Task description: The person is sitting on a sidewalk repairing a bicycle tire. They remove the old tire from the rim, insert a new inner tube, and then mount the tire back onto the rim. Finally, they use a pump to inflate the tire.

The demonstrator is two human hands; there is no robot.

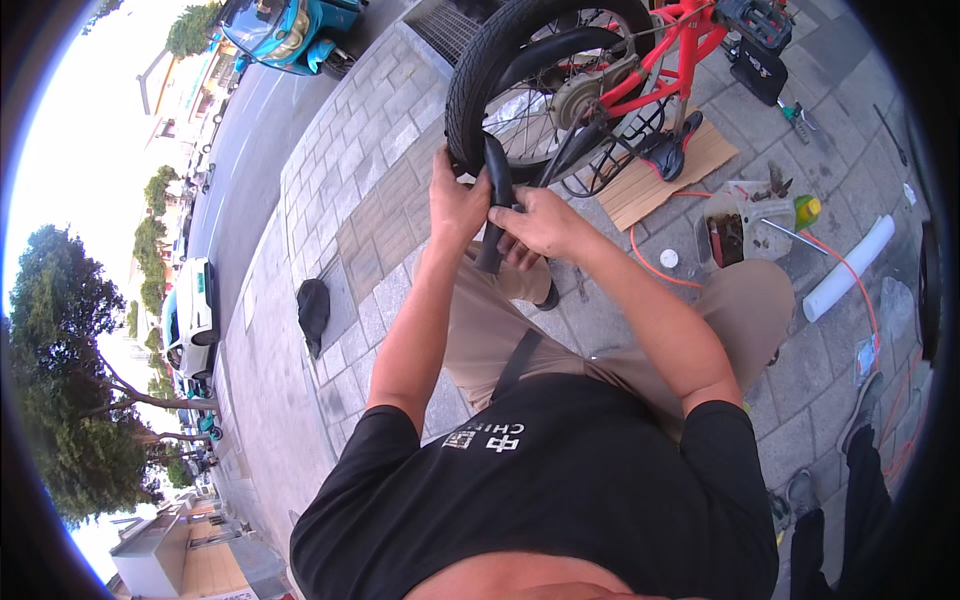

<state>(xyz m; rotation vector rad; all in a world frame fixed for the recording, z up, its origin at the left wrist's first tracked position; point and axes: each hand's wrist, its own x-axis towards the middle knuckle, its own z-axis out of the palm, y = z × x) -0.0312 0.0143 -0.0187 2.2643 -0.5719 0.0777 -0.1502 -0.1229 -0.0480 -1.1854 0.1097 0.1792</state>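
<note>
A red bicycle (640,90) is turned over, its saddle (672,152) resting on a flat piece of cardboard (700,165). Its wheel, with a black tyre (466,95) and a silver hub (577,104), is in front of me. A black inner tube (498,172) hangs out at the tyre's near edge, and another stretch of it loops inside the wheel. My left hand (459,203) is closed on the tube right by the tyre; its fingertips are partly hidden. My right hand (540,222) wraps its fingers round the hanging part just below.
To the right lie an open plastic container (728,225) with a metal rod across it, a yellow-capped bottle (806,210), a white roll (850,268) and an orange hose (650,262). A black cloth-like item (313,315) is on the left paving. Another person's shoes (803,492) show lower right.
</note>
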